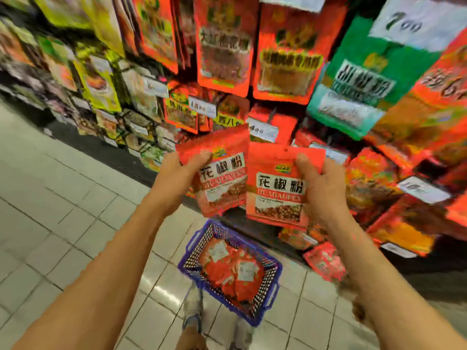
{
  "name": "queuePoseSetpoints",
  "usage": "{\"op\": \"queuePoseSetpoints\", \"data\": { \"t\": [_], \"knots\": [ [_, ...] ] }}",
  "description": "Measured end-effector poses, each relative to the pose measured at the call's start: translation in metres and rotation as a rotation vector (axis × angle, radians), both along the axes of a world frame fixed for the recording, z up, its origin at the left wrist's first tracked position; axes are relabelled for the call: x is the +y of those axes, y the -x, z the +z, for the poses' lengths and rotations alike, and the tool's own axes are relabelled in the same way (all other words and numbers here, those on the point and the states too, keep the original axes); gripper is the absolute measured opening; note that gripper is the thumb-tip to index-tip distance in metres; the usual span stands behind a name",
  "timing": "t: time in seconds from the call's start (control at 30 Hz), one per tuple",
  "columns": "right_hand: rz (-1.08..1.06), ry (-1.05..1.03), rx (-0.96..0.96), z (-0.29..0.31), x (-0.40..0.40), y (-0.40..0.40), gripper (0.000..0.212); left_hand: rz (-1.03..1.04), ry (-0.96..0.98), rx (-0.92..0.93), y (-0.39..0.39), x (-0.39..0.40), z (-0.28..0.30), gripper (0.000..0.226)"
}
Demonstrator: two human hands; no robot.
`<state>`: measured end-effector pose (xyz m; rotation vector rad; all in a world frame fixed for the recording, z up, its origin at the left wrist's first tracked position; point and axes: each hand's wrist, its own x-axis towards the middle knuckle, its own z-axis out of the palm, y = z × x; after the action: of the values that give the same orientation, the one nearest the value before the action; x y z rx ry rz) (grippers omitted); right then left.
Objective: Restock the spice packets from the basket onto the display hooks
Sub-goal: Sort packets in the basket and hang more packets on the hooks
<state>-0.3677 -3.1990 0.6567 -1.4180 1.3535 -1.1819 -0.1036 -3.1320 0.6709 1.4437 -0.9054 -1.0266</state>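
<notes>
Two bare forearms reach up from the bottom of the view, nearest of all. Far to the left, a blurred run of yellow and green packets (98, 79) hangs on the display, above the pale tiled floor (63, 198). Next comes the left hand (177, 178), its fingers (202, 157) curled over the upper left corner of a red spice packet (219, 178), gripping it tilted a little to the left. Below and between the arms, a blue wire basket (274, 271) stands on the floor with more red packets (232, 269) heaped inside, some lying with white labels up. The person's shoes (193, 311) show just beside the basket's near edge. Touching the first packet's right edge is a second red spice packet (278, 188), held almost upright by the right hand (321, 188); its thumb lies across the front near the top right corner and the fingers wrap behind. Both packets are raised in front of the display rack, where red hanging packets (225, 46) and white price tags (262, 128) crowd the hooks. Further right a green packet (366, 72) hangs, with orange-red ones beyond.
</notes>
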Motion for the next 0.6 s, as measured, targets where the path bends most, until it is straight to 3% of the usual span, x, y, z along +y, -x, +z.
{"op": "queuePoseSetpoints", "data": {
  "t": [0.23,0.33,0.6],
  "knots": [
    [-0.140,0.246,-0.046,0.126,-0.017,0.027,0.022,0.009,0.192,0.041,0.012,-0.041,0.105,0.037],
    [-0.197,0.335,-0.067,0.170,-0.023,0.029,0.016,-0.089,0.260,-0.007,0.013,-0.060,0.140,0.032],
    [-0.274,0.497,-0.052,0.246,-0.040,0.022,0.025,-0.379,0.377,0.149,0.039,-0.110,0.211,0.014]
  ]
}}
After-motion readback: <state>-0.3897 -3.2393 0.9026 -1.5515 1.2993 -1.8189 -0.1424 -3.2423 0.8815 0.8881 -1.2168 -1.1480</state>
